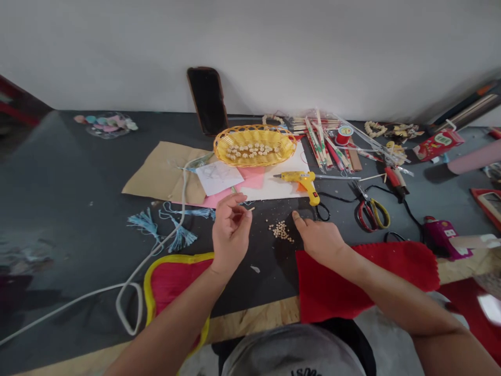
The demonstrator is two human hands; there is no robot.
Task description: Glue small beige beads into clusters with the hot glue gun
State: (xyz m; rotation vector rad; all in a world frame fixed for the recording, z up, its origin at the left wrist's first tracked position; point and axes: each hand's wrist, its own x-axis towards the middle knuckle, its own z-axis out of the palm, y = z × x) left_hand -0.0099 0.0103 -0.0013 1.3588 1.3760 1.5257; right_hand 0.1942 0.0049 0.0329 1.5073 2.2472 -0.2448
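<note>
My left hand (231,230) is closed in a pinch, with the pale tip of a thin stick (251,209) poking out between thumb and fingers. My right hand (320,236) holds nothing that I can see. Its index finger reaches out to the dark tabletop, just right of a small heap of cream-coloured beads (280,230). Beyond the right hand a yellow hot glue gun (299,179) lies on its side with a clear glue stick in its back. Behind both hands sits a yellow woven basket (254,137) containing several small bead clusters (250,151).
Blue tassels (182,237) and a white cable (151,254) lie at left. Scissors (371,211), a soldering-iron-like red tool (396,183) and a red thread spool (344,134) are at right. Red felt (324,292) lies under my right forearm. A phone (207,99) leans on the wall.
</note>
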